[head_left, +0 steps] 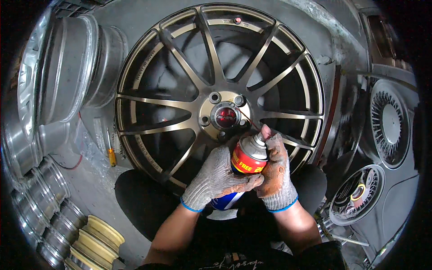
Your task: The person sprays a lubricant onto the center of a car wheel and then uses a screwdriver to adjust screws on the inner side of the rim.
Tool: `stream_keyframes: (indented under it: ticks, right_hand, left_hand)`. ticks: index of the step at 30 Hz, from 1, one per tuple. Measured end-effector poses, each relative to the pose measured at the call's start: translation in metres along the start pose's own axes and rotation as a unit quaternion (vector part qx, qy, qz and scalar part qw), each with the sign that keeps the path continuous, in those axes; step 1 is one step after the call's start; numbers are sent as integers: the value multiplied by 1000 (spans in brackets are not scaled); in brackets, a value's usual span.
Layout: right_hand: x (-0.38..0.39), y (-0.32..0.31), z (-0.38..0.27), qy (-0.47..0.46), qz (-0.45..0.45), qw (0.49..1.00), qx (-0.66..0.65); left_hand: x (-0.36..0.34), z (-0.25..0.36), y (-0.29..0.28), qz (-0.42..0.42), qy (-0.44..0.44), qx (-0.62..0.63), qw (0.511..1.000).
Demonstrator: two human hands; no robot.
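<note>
Silver rims, far left: we are seeing three bare silver rims [67, 67] standing on edge, one behind the other, well apart from both hands.
Lower-left stack: we are counting at least four more silver rims [42, 198] lying in a row, with two pale yellow rims [96, 234] just beside them.
Screwdriver: one orange-handled screwdriver [111, 155] is leaning near the left edge of the bronze wheel.
Bronze wheel: one multi-spoke bronze wheel [180, 67] is standing upright in front of us; its red centre cap [226, 116] is sitting among the lug holes.
Left hand: our left hand [213, 177], in a grey knit glove, is coming up from the lower edge and wrapping around the body of the can, fingers curled tight on it.
Spray can: one spray can [248, 155] with a red band is tilting toward the hub, held between both hands just below the centre cap; its thin red straw [250, 118] is pointing at the hub.
Right hand: our right hand [275, 173], in a stained glove, is closing on the can's upper side, one bare fingertip pressing at the nozzle.
Wheel covers, right: we are counting two round wheel covers [389, 123], well apart from the hands.
</note>
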State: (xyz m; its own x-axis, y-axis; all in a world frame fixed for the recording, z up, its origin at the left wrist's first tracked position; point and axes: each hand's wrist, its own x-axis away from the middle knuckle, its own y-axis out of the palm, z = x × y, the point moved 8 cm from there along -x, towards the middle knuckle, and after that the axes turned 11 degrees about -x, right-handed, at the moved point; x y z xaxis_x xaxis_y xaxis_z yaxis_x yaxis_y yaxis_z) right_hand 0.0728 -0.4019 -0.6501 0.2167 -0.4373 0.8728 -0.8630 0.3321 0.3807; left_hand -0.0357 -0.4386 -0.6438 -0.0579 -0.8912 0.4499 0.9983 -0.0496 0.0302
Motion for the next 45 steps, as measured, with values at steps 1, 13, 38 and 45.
stream_keyframes:
  ticks: [1,13,38,45]
  right_hand:
    - [0,1,-3,-24,0,1000,20]
    - [-7,1,-4,-40,8,999,19]
    - [-12,1,-4,-32,-3,999,-4]
    - [-7,7,-3,-17,26,1000,5]
  left_hand:
    - [0,1,-1,3,2,5,1000]
    - [-3,0,-6,41,38,16,998]
    - [-2,1,-12,59,49,-20,997]
    - [-3,1,-11,27,20,7,999]
